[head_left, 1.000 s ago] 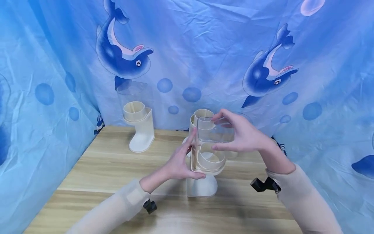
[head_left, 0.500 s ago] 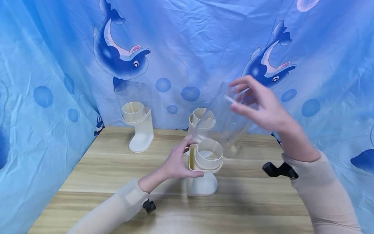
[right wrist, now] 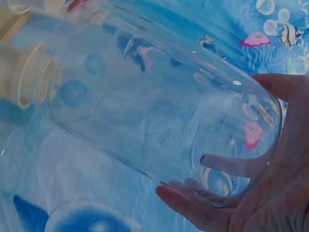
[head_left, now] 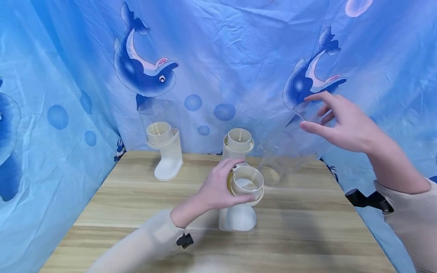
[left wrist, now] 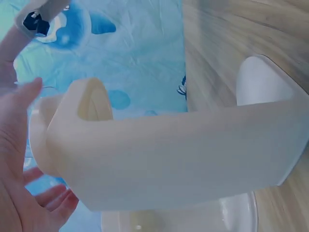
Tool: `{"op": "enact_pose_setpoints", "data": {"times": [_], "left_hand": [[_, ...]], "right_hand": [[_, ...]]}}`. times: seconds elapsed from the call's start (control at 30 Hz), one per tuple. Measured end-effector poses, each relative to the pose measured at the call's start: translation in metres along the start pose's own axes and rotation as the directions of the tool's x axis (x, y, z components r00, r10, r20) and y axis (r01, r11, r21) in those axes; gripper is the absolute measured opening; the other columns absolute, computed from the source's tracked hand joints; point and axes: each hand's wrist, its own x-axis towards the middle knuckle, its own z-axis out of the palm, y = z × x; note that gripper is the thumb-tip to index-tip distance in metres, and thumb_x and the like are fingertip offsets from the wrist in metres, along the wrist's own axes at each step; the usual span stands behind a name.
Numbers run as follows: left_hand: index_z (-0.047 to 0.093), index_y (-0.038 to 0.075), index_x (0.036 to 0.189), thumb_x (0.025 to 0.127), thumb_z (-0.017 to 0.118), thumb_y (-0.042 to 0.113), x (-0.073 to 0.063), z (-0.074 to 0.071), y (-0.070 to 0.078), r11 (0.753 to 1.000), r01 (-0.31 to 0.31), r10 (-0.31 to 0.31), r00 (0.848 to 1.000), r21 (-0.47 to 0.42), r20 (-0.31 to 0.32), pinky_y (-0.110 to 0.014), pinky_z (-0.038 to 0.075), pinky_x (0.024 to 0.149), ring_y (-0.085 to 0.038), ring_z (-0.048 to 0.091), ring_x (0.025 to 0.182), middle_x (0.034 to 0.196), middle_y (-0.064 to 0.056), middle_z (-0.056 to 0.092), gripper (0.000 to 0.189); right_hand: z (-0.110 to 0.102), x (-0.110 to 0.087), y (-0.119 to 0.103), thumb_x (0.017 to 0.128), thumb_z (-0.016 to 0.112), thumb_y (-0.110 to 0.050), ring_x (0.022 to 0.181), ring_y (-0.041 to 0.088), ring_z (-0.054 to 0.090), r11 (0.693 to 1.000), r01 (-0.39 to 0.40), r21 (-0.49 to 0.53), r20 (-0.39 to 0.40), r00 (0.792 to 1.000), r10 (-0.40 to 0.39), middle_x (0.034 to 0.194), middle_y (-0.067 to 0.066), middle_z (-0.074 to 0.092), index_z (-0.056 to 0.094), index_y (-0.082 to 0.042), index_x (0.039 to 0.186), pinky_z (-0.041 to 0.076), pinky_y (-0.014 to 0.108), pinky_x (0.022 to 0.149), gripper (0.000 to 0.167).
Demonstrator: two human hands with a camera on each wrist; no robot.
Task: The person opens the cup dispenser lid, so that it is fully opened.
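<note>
The left hand (head_left: 218, 187) curls round the front stand's (left wrist: 169, 154) head, apparently steadying it upright on the table (head_left: 136, 204), while the right hand (head_left: 346, 125), thumb and fingers spread round one end, holds the clear canister (right wrist: 159, 111) tilted, rightward of the stand, presumably leaving its other end free.

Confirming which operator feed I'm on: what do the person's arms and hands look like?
The left hand and right hand are bare, without gloves. The left sleeve and right sleeve look plain, pale beige, ending short of the hands. Angular black devices show near both cuffs: left device, right device.
</note>
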Motion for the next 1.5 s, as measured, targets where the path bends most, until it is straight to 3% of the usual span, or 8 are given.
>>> {"op": "enact_pose_setpoints", "data": {"times": [0.17, 0.33, 0.5, 0.67, 0.77, 1.03, 1.27, 1.5], "left_hand": [[0.054, 0.016, 0.148, 0.07, 0.099, 0.041, 0.002, -0.002, -0.004, 0.998, 0.016, -0.013, 0.999, -0.056, 0.05, -0.029, 0.06, 0.092, -0.017, 0.071, 0.103, 0.124, 0.0, 0.074, 0.093], [0.045, 0.016, 0.155, 0.075, 0.096, 0.033, 0.006, -0.013, -0.015, 0.989, -0.085, 0.105, 0.981, -0.124, 0.166, -0.028, 0.06, 0.097, -0.015, 0.071, 0.109, 0.124, -0.001, 0.075, 0.096], [0.049, 0.01, 0.153, 0.077, 0.091, 0.036, 0.008, -0.02, -0.011, 0.979, -0.188, 0.2, 0.963, -0.083, 0.182, -0.032, 0.061, 0.098, -0.019, 0.07, 0.119, 0.134, -0.005, 0.072, 0.09], [0.058, 0.012, 0.146, 0.074, 0.091, 0.056, 0.009, -0.012, 0.008, 0.984, -0.135, 0.123, 0.986, 0.115, 0.109, -0.037, 0.06, 0.101, -0.019, 0.064, 0.126, 0.138, -0.003, 0.068, 0.091], [0.06, 0.013, 0.145, 0.074, 0.092, 0.052, 0.01, -0.012, 0.008, 0.982, -0.128, 0.113, 0.987, 0.139, 0.111, -0.036, 0.059, 0.103, -0.018, 0.063, 0.126, 0.137, -0.001, 0.068, 0.087], [0.058, 0.009, 0.146, 0.073, 0.083, 0.028, 0.014, -0.032, -0.006, 0.966, -0.259, 0.247, 0.935, 0.012, 0.253, -0.037, 0.055, 0.111, -0.019, 0.062, 0.133, 0.14, 0.0, 0.068, 0.079], [0.066, 0.017, 0.137, 0.077, 0.087, 0.052, 0.008, -0.03, 0.005, 0.97, -0.142, 0.11, 0.981, 0.197, 0.163, -0.036, 0.061, 0.093, -0.016, 0.062, 0.118, 0.127, 0.0, 0.067, 0.073], [0.075, 0.008, 0.12, 0.07, 0.088, 0.035, 0.006, -0.029, 0.002, 0.973, -0.134, 0.114, 0.987, 0.19, 0.111, -0.035, 0.06, 0.091, -0.018, 0.061, 0.111, 0.118, -0.003, 0.067, 0.058]], "right_hand": [[0.003, -0.001, 0.013, 0.099, 0.071, -0.052, 0.099, 0.038, 0.07, 0.998, -0.038, -0.058, 0.005, 0.999, 0.039, 0.116, 0.023, 0.064, 0.043, -0.013, 0.157, 0.057, 0.054, 0.079, 0.075], [0.007, -0.003, 0.026, 0.103, 0.063, -0.053, 0.069, 0.022, 0.06, 0.994, -0.076, -0.076, 0.055, 0.995, 0.08, 0.078, 0.009, 0.063, 0.037, -0.005, 0.155, 0.044, 0.035, 0.064, 0.075], [0.008, -0.003, 0.038, 0.103, 0.058, -0.06, 0.087, 0.03, 0.064, 0.985, -0.112, -0.13, 0.08, 0.989, 0.123, 0.096, 0.018, 0.067, 0.037, -0.006, 0.157, 0.048, 0.038, 0.064, 0.08], [0.004, 0.002, 0.051, 0.099, 0.058, -0.069, 0.082, 0.028, 0.068, 0.974, -0.157, -0.164, 0.08, 0.982, 0.171, 0.112, 0.027, 0.063, 0.042, -0.006, 0.153, 0.049, 0.039, 0.062, 0.085], [0.002, 0.006, 0.058, 0.097, 0.058, -0.073, 0.078, 0.027, 0.066, 0.968, -0.181, -0.171, 0.075, 0.978, 0.196, 0.112, 0.028, 0.06, 0.042, -0.005, 0.152, 0.048, 0.039, 0.061, 0.089], [-0.002, 0.007, 0.078, 0.096, 0.056, -0.075, 0.104, 0.044, 0.055, 0.955, -0.217, -0.203, 0.067, 0.97, 0.234, 0.11, 0.03, 0.06, 0.043, -0.001, 0.15, 0.049, 0.05, 0.069, 0.092], [0.002, 0.01, 0.09, 0.095, 0.054, -0.08, 0.125, 0.06, 0.04, 0.943, -0.243, -0.227, 0.11, 0.956, 0.272, 0.138, 0.046, 0.046, 0.038, 0.002, 0.152, 0.047, 0.069, 0.081, 0.101], [0.011, 0.012, 0.098, 0.093, 0.054, -0.081, 0.128, 0.066, 0.037, 0.937, -0.249, -0.245, 0.141, 0.947, 0.289, 0.147, 0.052, 0.036, 0.037, 0.003, 0.153, 0.047, 0.074, 0.083, 0.105]]}}
